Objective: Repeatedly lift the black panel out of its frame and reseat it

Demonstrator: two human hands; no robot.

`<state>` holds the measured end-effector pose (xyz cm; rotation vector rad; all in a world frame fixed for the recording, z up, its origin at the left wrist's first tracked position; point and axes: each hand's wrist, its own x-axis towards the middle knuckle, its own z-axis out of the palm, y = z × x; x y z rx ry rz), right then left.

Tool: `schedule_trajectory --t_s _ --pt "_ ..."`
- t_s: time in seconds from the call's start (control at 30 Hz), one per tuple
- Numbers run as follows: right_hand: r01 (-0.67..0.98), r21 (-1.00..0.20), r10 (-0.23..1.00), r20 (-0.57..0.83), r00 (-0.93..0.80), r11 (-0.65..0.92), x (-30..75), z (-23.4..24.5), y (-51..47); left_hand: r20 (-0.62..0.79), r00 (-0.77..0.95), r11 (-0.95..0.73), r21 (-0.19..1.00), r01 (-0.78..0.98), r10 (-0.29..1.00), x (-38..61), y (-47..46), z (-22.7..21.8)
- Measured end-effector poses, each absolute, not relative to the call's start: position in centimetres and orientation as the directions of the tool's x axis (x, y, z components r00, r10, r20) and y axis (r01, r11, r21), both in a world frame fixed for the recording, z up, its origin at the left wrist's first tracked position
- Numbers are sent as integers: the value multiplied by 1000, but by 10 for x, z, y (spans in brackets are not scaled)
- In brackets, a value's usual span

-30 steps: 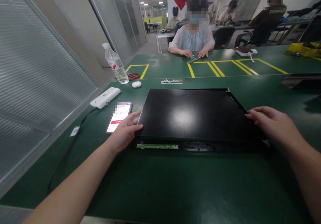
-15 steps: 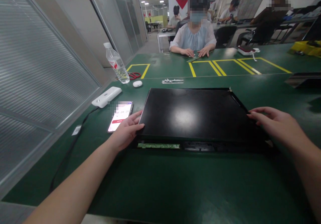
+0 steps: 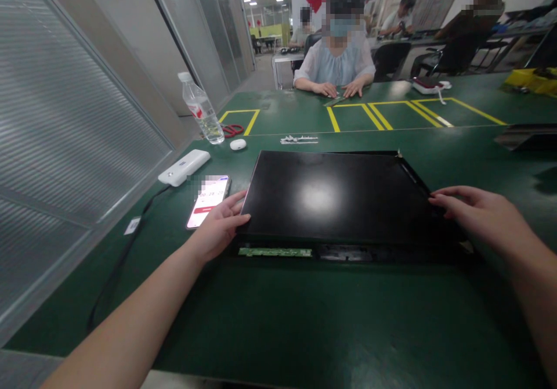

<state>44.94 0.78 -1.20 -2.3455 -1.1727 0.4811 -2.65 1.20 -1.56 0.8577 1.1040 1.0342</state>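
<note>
A large flat black panel (image 3: 335, 197) lies on the green table (image 3: 304, 319) in front of me. A green circuit strip (image 3: 275, 252) shows along its near edge. My left hand (image 3: 217, 229) grips the panel's left near edge, thumb on top. My right hand (image 3: 483, 218) lies over the panel's right edge with the fingers curved onto it.
A lit phone (image 3: 208, 201), a white power bank (image 3: 183, 167) with a black cable, a water bottle (image 3: 201, 110), red scissors (image 3: 232, 129) and a white earbud case (image 3: 237, 144) sit left of the panel. Small metal parts (image 3: 298, 140) lie behind it. A person (image 3: 337, 58) sits opposite.
Both hands stay on the panel's edges. Only the view has shifted slightly.
</note>
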Motion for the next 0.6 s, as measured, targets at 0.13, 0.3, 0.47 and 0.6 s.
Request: schedule_trajectory --t_s 0.13,0.3,0.47,0.6 --pt "673 -527 820 -84 567 -519 449 -10 8 -277 120 297 930 -214 953 -26 12 -15" --pt "662 -521 805 -87 586 -538 450 -10 9 -272 141 297 934 -199 952 -26 13 -17" --pt "697 -512 825 -41 563 -501 450 -12 8 -278 124 298 937 -184 952 -26 11 -16" --pt "702 -520 832 -33 553 -487 453 -14 8 -288 101 301 941 -156 952 -25 10 -14"
